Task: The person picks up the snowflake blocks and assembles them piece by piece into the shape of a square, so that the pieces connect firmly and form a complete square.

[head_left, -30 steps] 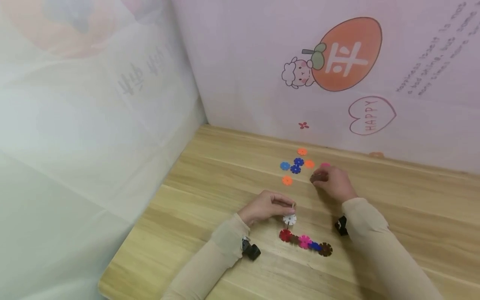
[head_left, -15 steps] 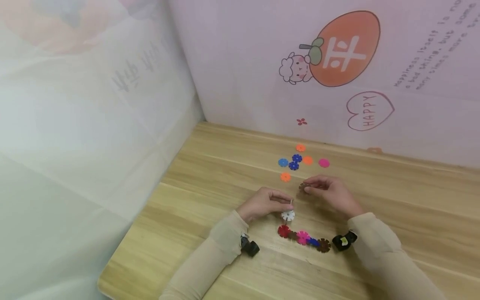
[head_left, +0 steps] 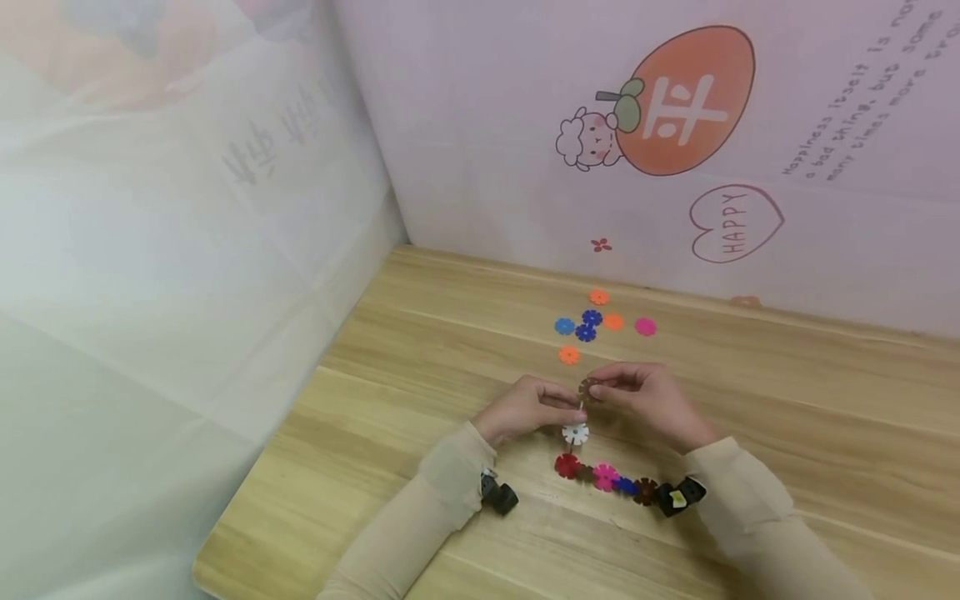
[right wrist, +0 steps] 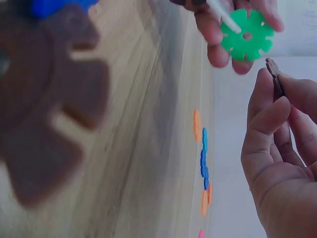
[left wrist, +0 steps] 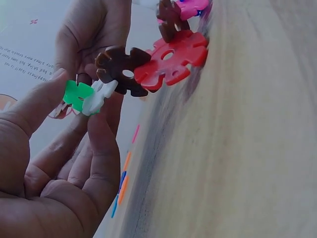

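Observation:
My left hand (head_left: pixel 528 407) pinches the end of a chain of interlocking notched plastic discs. At that end, a green disc (right wrist: pixel 247 35) sits between its fingertips, slotted into a white disc (left wrist: pixel 99 97). A brown disc (left wrist: pixel 123 70) and a red disc (left wrist: pixel 173 59) follow, and the rest of the chain, with a pink disc (head_left: pixel 606 477) in it, runs rightward low over the table. My right hand (head_left: pixel 651 398) pinches a loose brown disc (head_left: pixel 588 388) by its edge, close above the green one. In the right wrist view a small gap shows between these two.
Several loose discs lie toward the back of the wooden table (head_left: pixel 390 350): orange (head_left: pixel 569 355), light blue (head_left: pixel 564 326), dark blue (head_left: pixel 586 332) and pink (head_left: pixel 646 327). A printed sheet (head_left: pixel 487 133) stands behind the table, and a pale sheet (head_left: pixel 225 350) borders its left side.
My right hand has carried the brown disc left and nearer, from beside the pink disc to the chain's end. The left hand keeps its grip and has hardly moved.

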`<action>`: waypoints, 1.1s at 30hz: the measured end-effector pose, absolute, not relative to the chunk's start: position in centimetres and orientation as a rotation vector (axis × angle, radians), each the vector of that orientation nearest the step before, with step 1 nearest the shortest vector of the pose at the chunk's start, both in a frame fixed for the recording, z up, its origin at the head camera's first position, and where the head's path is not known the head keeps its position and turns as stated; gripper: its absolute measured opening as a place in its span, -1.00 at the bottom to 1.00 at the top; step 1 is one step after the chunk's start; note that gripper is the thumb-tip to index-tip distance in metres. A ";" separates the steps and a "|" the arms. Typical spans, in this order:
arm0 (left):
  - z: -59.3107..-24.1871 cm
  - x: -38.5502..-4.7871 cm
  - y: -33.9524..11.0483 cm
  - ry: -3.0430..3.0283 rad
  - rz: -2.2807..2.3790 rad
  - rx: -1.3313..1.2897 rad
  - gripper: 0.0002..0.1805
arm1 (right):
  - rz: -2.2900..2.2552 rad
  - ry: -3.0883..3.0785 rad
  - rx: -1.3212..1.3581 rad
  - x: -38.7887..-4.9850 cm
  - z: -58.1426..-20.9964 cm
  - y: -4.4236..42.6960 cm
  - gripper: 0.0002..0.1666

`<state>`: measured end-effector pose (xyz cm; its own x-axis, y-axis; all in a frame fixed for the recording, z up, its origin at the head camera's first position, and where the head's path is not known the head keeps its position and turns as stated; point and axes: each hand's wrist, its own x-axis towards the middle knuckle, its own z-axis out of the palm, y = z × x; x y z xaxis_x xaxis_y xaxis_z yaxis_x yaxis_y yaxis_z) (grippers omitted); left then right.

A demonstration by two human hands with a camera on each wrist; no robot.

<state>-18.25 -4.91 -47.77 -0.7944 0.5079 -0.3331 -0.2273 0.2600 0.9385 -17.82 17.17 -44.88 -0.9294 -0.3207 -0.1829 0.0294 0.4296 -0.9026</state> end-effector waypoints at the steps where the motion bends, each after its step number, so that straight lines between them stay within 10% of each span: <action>1: -47.7 -18.3 -4.9 1.938 1.588 0.257 -0.64 | -1.497 2.362 -0.247 -17.8 -44.8 17.1 -0.64; 33: -47.5 -18.2 -5.1 1.917 1.589 0.282 -0.70 | -1.408 2.366 -0.521 -17.2 -44.2 16.7 -0.69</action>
<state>-18.21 -5.10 -47.45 -0.7819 0.5319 -0.3252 -0.2210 0.2511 0.9424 -17.21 16.70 -44.21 -0.8756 -0.4725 -0.1001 -0.1373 0.4423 -0.8863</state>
